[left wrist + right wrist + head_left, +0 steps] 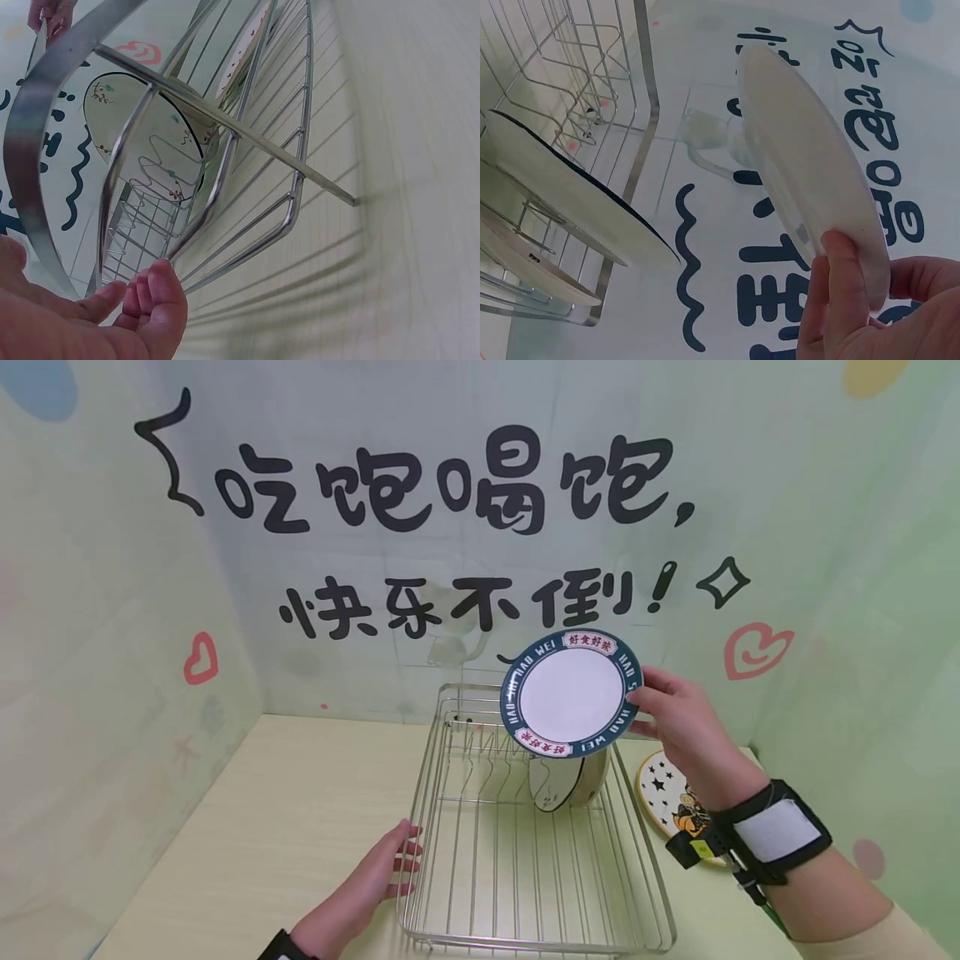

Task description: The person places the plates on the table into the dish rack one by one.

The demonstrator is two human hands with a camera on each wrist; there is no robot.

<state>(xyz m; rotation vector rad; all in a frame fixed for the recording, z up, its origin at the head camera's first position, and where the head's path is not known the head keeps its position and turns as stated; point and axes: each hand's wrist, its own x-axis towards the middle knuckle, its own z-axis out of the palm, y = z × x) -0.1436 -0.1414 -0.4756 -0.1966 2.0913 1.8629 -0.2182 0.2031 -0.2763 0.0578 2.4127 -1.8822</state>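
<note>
The right hand [678,718] pinches the teal-rimmed plate [570,692] at its 3 o'clock edge, thumb on the face and fingers curled behind, and holds it upright in the air above the far right part of the wire rack [525,827]. The left hand [375,885] lies with fingers nearly straight against the rack's near left rim, at about 8 o'clock of the rack, gripping nothing. Below the raised plate, two plates [564,781] already stand on edge in the far right slots; the wrist views show them leaning close together. A starred plate [663,797] lies flat on the surface [285,810] just right of the rack, near the right wrist. The main risk, as I judge it, is the narrow hold: only one edge of the plate is held, so a tilt or a knock against the rack's top wire could twist it out of the fingers. Lowered off line, it could strike the standing plates and chip them or tip them over. If the left hand presses only lightly, the rack may slide on the smooth surface when the plate meets the wires.
</note>
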